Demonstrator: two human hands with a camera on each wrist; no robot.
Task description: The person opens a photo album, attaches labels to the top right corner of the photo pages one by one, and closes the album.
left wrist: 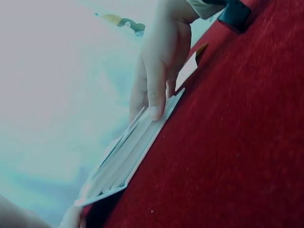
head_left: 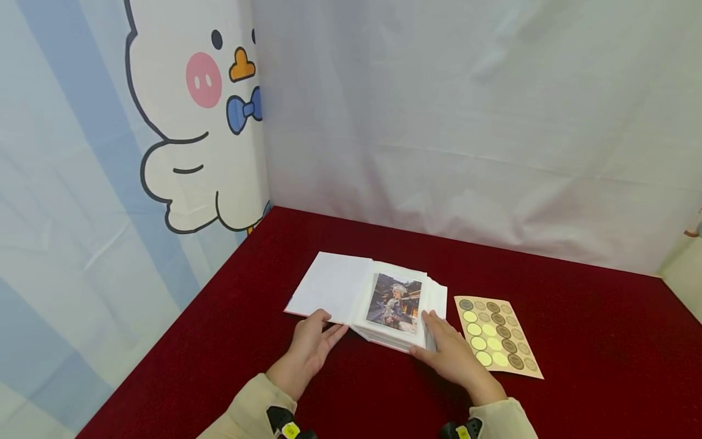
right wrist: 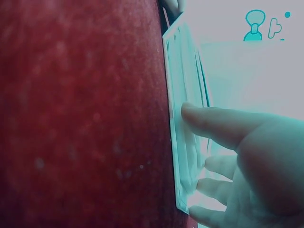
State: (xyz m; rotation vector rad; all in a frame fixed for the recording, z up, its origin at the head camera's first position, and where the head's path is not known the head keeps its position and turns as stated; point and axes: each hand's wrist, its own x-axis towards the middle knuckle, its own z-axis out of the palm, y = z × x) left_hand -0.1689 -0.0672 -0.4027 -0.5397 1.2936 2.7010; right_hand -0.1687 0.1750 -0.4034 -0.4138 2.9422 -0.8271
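Note:
A small photo album (head_left: pixel 359 311) lies on the table with its white front cover (head_left: pixel 331 280) folded out to the left. In the head view a photo (head_left: pixel 396 303) of a figure in a pale hat shows in the top sleeve. My left hand (head_left: pixel 309 347) pinches the cover's near edge, thumb above and fingers beneath. At the near right corner, my right hand (head_left: pixel 452 353) grips the page block (right wrist: pixel 183 142). Its thumb (right wrist: pixel 209 121) presses the near page edges while the other fingers lie along the right side. Further pages jut out at the right under the top one.
A tan sheet of round stickers (head_left: pixel 498 335) lies right of the album, close to my right hand. Dark red cloth (head_left: pixel 603 341) covers the table. Behind it hangs a pale curtain (head_left: pixel 466 122), and a cartoon-printed curtain (head_left: pixel 181 152) borders the left side.

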